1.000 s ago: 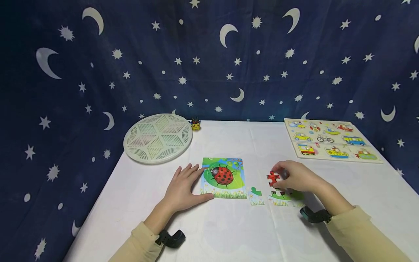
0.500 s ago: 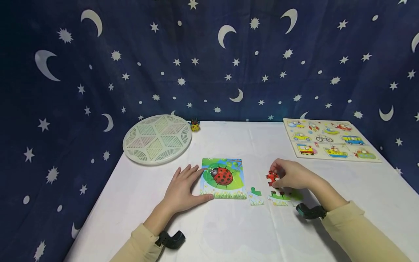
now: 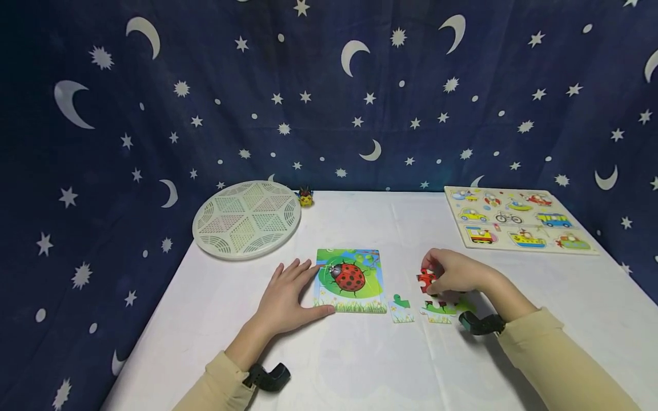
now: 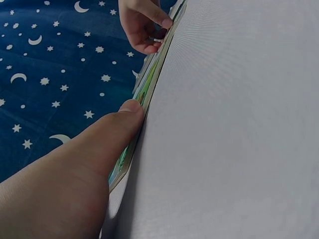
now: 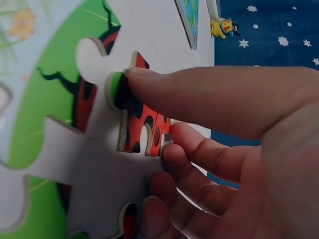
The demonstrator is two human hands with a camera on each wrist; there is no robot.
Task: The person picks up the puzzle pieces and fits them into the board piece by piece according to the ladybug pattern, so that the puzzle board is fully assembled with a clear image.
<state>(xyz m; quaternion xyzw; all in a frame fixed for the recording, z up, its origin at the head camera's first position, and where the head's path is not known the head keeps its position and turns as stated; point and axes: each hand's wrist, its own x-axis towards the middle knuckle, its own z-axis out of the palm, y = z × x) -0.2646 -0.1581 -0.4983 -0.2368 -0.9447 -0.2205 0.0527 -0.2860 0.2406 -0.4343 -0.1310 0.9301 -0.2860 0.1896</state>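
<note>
A square ladybug puzzle board [image 3: 367,294] lies in the middle of the white table. My left hand [image 3: 288,299] rests at its left side with fingers spread, the thumb on the near edge; in the left wrist view the thumb [image 4: 112,127] lies along the rim. To the right, my right hand [image 3: 460,273] pinches a red, black-spotted puzzle piece [image 5: 139,127] between thumb and fingers, close over the table. Beneath and nearer lie loose green pieces [image 3: 438,311], partly hidden by the hand. One grass-and-green corner piece [image 3: 402,313] lies between the board and these.
A round star-patterned game board [image 3: 247,220] stands at the back left, with a small yellow figurine [image 3: 305,197] beside it. A wooden vehicle puzzle [image 3: 521,220] lies at the back right. A dark blue curtain [image 3: 319,103] with moons and stars hangs behind the table.
My right hand and forearm have shifted slightly left, with the red piece still pinched. The left hand stays at the board.
</note>
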